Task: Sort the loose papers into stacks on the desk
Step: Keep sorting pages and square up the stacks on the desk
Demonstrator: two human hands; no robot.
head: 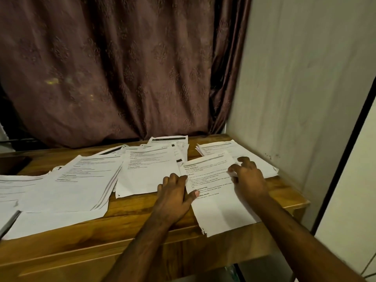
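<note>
Printed white sheets cover the wooden desk (130, 226). A small stack of sheets (217, 208) lies at the near right, its front end hanging over the desk's edge. My left hand (175, 194) grips the stack's left edge, thumb on top. My right hand (248, 178) rests on the stack's right side, fingers curled on the paper. A neat stack (227, 148) sits behind it at the far right by the wall. Loose overlapping papers (81, 180) spread over the left, and more sheets (150, 167) lie in the middle.
A brown patterned curtain (114, 68) hangs behind the desk. A pale wall (295, 98) closes off the right side. A dark flat object (12, 163) lies at the far left of the desk. A dark-edged panel (350, 159) stands at the right.
</note>
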